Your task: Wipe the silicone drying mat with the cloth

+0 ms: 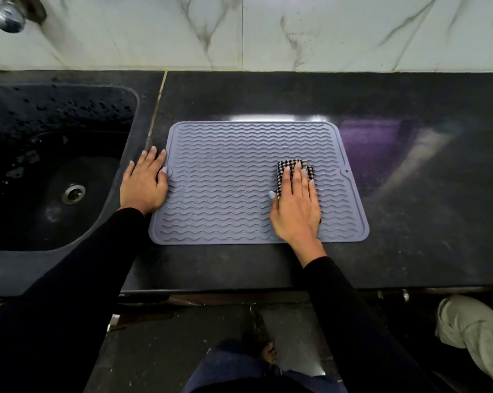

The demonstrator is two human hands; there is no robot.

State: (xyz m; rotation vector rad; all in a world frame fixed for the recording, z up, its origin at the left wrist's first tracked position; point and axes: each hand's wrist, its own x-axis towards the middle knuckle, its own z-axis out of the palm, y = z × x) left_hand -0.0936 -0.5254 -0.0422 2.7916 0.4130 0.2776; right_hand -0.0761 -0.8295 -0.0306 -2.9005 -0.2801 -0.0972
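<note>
On dark counter (409, 194) beside sink (55, 165), left hand (143, 182) flat steadying grey mat (225, 180), right hand (295, 208) flat pressing checked cloth (289, 167)

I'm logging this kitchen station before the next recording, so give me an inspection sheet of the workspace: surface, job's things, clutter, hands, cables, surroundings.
Surface: dark stone counter, dusty-looking, with glare behind the mat.
Job's things: grey silicone drying mat with wavy ridges lies flat on the counter; folded checked cloth lies on its right half.
Clutter: nothing seen on the counter.
Hands: left hand rests flat, fingers straight, at the mat's left edge; right hand presses the cloth down with straight fingers.
Cables: nothing seen.
Surroundings: dark wet sink with a metal drain to the left, tap above it, marble wall behind, another person's trouser leg at lower right.
</note>
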